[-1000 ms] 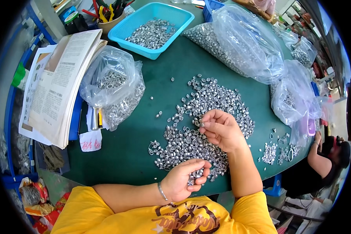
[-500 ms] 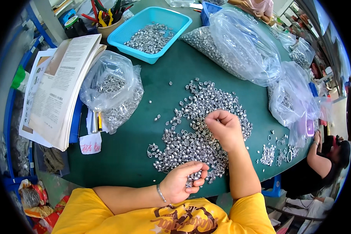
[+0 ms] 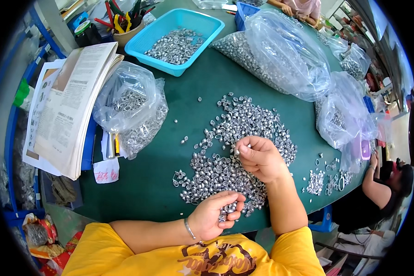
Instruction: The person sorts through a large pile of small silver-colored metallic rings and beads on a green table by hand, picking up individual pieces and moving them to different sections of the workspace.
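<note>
A wide pile of small, silver, hollow oval metal pieces [image 3: 253, 118] covers the middle of the green table [image 3: 188, 87]. At the pile's near edge, my left hand [image 3: 215, 215] is curled palm-up around several of these pieces, which show between the fingers. My right hand [image 3: 261, 160] is over the right part of the pile, with thumb and forefinger pinched together. A small silver piece [image 3: 237, 149] seems to show at those fingertips, partly hidden by them.
A turquoise basket [image 3: 179, 69] of metal pieces stands at the back. Clear bags [image 3: 131, 110] of pieces lie left and right [image 3: 287, 55]. Newspapers [image 3: 71, 106] are stacked at left. Smaller parts [image 3: 315, 182] lie at right, near another person in black [image 3: 377, 188].
My right hand has come slightly nearer and turned, its pinched fingertips now pointing left over the pile. My left hand stays in place around its pieces.
</note>
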The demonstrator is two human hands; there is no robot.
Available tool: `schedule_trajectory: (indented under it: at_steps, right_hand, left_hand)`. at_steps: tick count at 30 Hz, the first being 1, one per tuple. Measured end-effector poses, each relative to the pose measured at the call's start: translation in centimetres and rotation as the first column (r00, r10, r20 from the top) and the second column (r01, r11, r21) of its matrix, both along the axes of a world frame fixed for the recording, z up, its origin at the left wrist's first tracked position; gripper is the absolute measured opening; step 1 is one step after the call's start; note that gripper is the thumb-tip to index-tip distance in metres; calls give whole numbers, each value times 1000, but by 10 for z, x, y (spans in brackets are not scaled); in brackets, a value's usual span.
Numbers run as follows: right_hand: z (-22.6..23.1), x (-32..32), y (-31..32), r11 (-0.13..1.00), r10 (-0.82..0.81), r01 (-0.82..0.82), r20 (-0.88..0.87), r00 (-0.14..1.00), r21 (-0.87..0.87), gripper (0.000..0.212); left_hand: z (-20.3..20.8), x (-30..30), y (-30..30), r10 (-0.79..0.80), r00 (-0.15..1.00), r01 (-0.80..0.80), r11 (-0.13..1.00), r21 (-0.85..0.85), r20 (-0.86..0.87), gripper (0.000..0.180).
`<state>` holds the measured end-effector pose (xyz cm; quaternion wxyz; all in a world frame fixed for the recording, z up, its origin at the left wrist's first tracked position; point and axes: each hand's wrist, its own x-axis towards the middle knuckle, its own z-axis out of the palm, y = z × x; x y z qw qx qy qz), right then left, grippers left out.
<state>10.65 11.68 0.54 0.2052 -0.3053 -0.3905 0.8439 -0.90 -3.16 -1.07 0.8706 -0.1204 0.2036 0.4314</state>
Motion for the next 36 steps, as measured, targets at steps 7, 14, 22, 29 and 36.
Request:
schedule_trajectory:
  at_steps: [7,14,22,29,36]
  right_hand:
    - [-3,3,4,970,-3,-52,-227,974,-235,11]
    - [9,-7,8,994,-43,32,-96,994,-106,17]
    - [-6,-55,-6,43,-364,-489,469,804,871,10]
    - [1,-48,0,321,-174,-429,497,850,845,7]
    - [11,-33,13,984,60,-112,-329,943,-139,5]
  left_hand:
    - [0,0,0,-1,1000,1,1000,5,-7,17]
    - [-3,0,-1,29,999,-30,999,38,17,18]
    - [0,0,-3,45,999,-47,997,57,29,17]
    - [1,1,-2,35,999,-37,997,65,32,17]
    - [-3,2,-3,42,998,-47,995,90,52,18]
